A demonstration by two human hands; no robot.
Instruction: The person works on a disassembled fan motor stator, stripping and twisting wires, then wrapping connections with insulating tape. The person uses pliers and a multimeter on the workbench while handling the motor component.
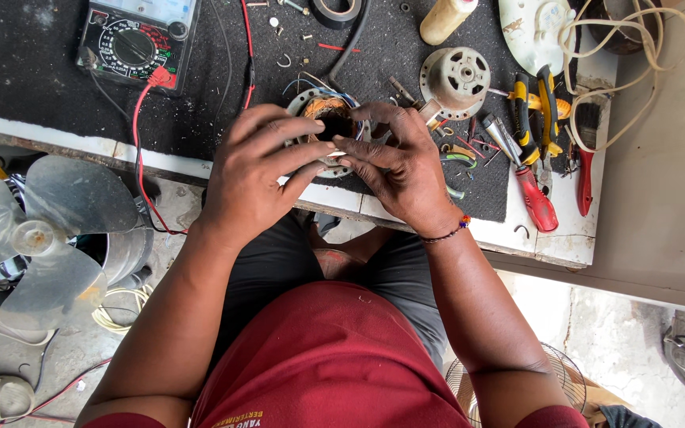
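The motor stator (328, 119) (copper windings exposed), at the near edge of the black mat (41, 71), is gripped by 2 hands, left hand (251, 170) and right hand (402, 162), fingertips pinched at its near rim; winding work is judged in hand, steady fine fingering needed.

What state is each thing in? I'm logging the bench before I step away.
left hand: gripping the motor stator.
right hand: fingers pressed on the stator.
motor stator: held at the bench edge, copper winding exposed.
multimeter: lying flat, red lead plugged in.
red screwdriver: lying loose.
fan blade: detached, on the floor.
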